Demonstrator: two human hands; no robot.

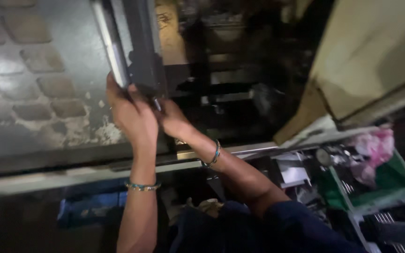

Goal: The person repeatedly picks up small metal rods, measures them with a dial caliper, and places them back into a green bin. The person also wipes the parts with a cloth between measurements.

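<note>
Both my hands reach up to a dark metal door or window frame (139, 42) with a pale metal edge strip (111, 47). My left hand (130, 115) wraps its fingers around the lower end of that strip. Just to its right, my right hand (172, 119) presses against the frame's dark latch area (148, 75); the image is blurred, so its exact grip is unclear. Each wrist wears a thin blue-green bracelet.
A cobbled pavement (33, 79) shows at left beyond the frame. A metal sill (94, 171) runs across below. At right lie a tan cardboard box (376, 56), green and white plastic crates (390, 187), a pink bag (376, 145) and papers.
</note>
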